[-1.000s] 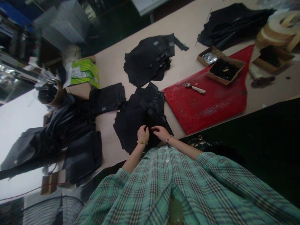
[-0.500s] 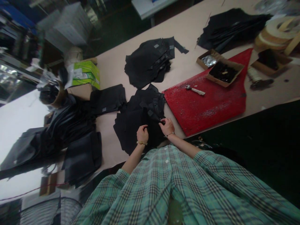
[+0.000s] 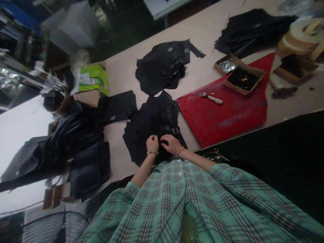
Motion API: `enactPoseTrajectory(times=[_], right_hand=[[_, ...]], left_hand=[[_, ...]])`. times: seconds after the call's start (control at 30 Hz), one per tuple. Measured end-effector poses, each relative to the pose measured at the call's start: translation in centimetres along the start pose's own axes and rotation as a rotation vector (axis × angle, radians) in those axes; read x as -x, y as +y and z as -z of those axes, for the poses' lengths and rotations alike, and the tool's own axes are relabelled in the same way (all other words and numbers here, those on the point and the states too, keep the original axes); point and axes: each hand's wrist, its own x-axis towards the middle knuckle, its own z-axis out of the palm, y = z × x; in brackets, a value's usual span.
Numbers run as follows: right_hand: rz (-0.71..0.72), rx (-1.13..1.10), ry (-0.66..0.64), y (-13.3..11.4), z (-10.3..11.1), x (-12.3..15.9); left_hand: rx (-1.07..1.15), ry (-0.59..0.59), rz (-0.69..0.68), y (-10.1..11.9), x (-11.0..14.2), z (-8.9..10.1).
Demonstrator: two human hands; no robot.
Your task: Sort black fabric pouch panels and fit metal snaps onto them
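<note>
Left hand (image 3: 152,143): fingers bunched, pinching at a stack of black material (image 3: 158,116) with small grey patches; layers pinched cannot be counted. Right hand (image 3: 172,144) just beside it, fingers spread and curved down on the same stack. Stack lies on the desk (image 3: 118,71), beside a red board (image 3: 222,125) carrying a white-handled tool (image 3: 211,98). Second black pile (image 3: 162,67) beyond.

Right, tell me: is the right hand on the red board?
No, the right hand rests on the pile of black material, apart from the red board.
</note>
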Motion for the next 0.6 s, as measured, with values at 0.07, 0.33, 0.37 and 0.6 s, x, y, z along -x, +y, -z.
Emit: enactPoseTrajectory(times=[0.07,0.33,0.37,0.6], right_hand=[[-0.162,0.061,0.148,0.7,0.2,0.2],[-0.51,0.296,0.11,2.7,0.7,-0.5],[-0.545,0.287,0.087,2.8,0.7,-0.8],[-0.607,0.228,0.044,1.6,0.7,-1.4]], left_hand=[[-0.043,0.043,0.01,-0.2,-0.2,1.1],[-0.412,0.51,-0.092,0.9,-0.4,17.9],[-0.498,0.525,-0.115,1.3,-0.1,19.5],[-0.539,0.024,-0.228,2.0,-0.2,11.6]])
